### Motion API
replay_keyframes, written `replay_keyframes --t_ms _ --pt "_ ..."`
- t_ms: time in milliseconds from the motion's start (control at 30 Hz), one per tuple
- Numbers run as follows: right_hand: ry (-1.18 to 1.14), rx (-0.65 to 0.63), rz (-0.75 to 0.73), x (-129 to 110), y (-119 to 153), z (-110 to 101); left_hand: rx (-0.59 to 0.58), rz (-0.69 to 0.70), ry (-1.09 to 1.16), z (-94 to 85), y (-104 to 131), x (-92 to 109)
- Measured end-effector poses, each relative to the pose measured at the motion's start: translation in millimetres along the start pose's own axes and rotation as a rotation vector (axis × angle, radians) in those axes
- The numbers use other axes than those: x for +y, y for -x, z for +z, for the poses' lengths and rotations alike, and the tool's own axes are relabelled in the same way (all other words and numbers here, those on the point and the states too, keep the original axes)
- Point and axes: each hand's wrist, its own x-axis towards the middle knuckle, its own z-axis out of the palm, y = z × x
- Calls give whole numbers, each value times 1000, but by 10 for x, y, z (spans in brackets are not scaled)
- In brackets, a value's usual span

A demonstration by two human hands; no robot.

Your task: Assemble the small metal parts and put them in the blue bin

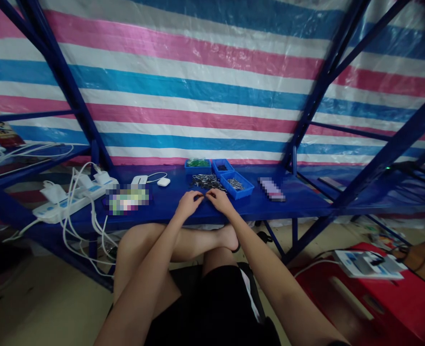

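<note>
My left hand (189, 203) and my right hand (219, 199) face each other close together over the front of the blue table. Both have thumb and fingers pinched together, and whatever lies between the fingertips is too small to make out. Just beyond them spreads a loose pile of thin black and silver pieces (207, 181). Behind and to the right stands a blue tray (244, 193) holding small silver metal pieces (236, 183). Farther back are a blue tray with green pieces (198, 163) and another with dark pieces (222, 167).
A white power strip (59, 211) with tangled cables fills the table's left end. Nearby lie a pixelated device (127, 201) and a small white case (163, 182). On the right rests a phone (272, 189). Blue frame posts (320, 86) flank the table; a red stool-like object (388, 307) stands lower right.
</note>
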Motion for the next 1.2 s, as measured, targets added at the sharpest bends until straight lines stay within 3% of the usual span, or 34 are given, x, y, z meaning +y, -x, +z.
replay_keyframes --t_ms 367,633,933,1200 --pt "43 -100 -99 -3 9 6 9 -5 183 -10 6 -19" --pt "0 -96 -58 -7 9 1 39 -53 346 -43 15 63" --pt "-106 -41 2 -76 32 -46 -28 -55 273 -34 22 44" --pt "-42 -100 16 -94 28 -40 -53 -31 211 1 -9 -8"
